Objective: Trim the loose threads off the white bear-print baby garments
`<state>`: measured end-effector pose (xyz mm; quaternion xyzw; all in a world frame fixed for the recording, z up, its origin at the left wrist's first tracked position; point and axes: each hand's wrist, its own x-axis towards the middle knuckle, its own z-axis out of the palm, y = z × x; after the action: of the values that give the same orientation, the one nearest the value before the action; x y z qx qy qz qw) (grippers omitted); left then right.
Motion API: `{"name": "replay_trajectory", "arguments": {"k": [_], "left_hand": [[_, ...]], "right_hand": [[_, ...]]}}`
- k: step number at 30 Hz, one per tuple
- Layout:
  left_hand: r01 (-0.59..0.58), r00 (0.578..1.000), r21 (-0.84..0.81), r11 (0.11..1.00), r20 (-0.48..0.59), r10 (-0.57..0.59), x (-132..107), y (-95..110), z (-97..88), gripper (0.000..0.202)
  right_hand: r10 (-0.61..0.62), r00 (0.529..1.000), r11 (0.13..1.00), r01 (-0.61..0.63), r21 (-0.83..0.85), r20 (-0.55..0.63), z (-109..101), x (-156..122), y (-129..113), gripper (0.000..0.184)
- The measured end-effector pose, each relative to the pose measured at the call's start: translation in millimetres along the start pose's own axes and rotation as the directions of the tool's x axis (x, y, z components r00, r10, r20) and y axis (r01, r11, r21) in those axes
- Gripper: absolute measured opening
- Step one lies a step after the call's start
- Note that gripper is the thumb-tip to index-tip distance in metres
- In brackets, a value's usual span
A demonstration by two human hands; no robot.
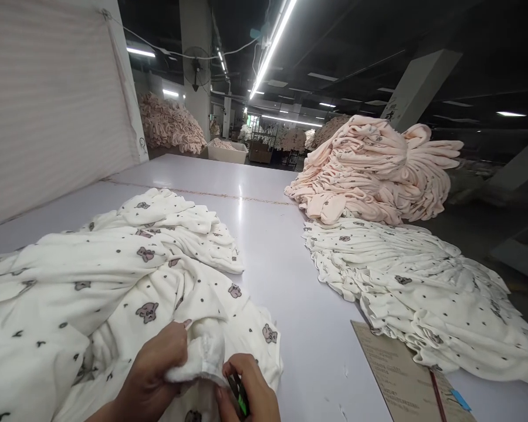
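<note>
A heap of white printed garments (114, 275) with small grey animal motifs covers the near left of the table. My left hand (158, 369) pinches a bunched fold of one white garment (202, 351) at the bottom centre. Beside it, my right hand (250, 392) is closed on a small dark tool with a green part (240, 398), its tip touching the same fold.
A stack of white printed garments (413, 281) lies at the right, with a taller pile of pink garments (374, 170) behind it. A brown paper sheet (400, 375) with a red pen (437, 395) sits near the front edge. The white table (264, 234) runs between the piles.
</note>
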<state>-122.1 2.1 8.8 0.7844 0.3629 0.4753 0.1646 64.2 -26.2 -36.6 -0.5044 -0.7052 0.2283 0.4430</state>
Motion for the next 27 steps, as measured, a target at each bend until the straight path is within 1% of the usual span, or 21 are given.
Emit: {"name": "replay_trajectory", "arguments": {"k": [3, 5, 9, 12, 17, 19, 23, 27], "left_hand": [[-0.002, 1.000, -0.035, 0.999, 0.014, 0.002, 1, 4, 1.7, 0.029], [0.015, 1.000, -0.055, 0.998, 0.019, -0.014, 0, 4, 3.1, 0.029], [0.054, 0.998, -0.071, 0.996, 0.023, -0.053, -4, 0, 5.9, 0.029], [0.050, 0.998, -0.049, 0.998, 0.030, -0.048, -8, -1, 7.6, 0.029], [0.044, 0.999, -0.037, 0.998, 0.029, -0.043, -7, 2, 7.1, 0.027], [0.048, 0.999, -0.055, 0.997, 0.029, -0.046, -4, 5, 5.9, 0.027], [0.005, 1.000, -0.059, 0.998, 0.030, -0.003, 0, 9, 4.2, 0.027], [-0.019, 0.999, -0.026, 0.999, 0.043, 0.020, 0, 9, 5.2, 0.028]], "right_hand": [[-0.018, 1.000, 0.996, 0.016, 0.090, 0.014, -7, 7, -9, 0.028], [-0.041, 0.998, 0.991, 0.035, 0.128, 0.048, -12, 10, -14, 0.040], [-0.072, 0.990, 0.993, 0.060, 0.103, 0.122, -14, 12, -20, 0.051], [-0.065, 0.989, 0.997, 0.058, 0.054, 0.136, -13, 11, -21, 0.056], [-0.055, 0.992, 0.998, 0.056, -0.009, 0.111, -13, 12, -24, 0.057], [-0.055, 0.992, 0.998, 0.053, 0.020, 0.116, -14, 12, -25, 0.057], [-0.043, 0.988, 0.994, 0.028, 0.101, 0.150, -15, 13, -24, 0.054], [-0.026, 0.989, 0.998, 0.018, 0.058, 0.146, -14, 11, -26, 0.053]]}}
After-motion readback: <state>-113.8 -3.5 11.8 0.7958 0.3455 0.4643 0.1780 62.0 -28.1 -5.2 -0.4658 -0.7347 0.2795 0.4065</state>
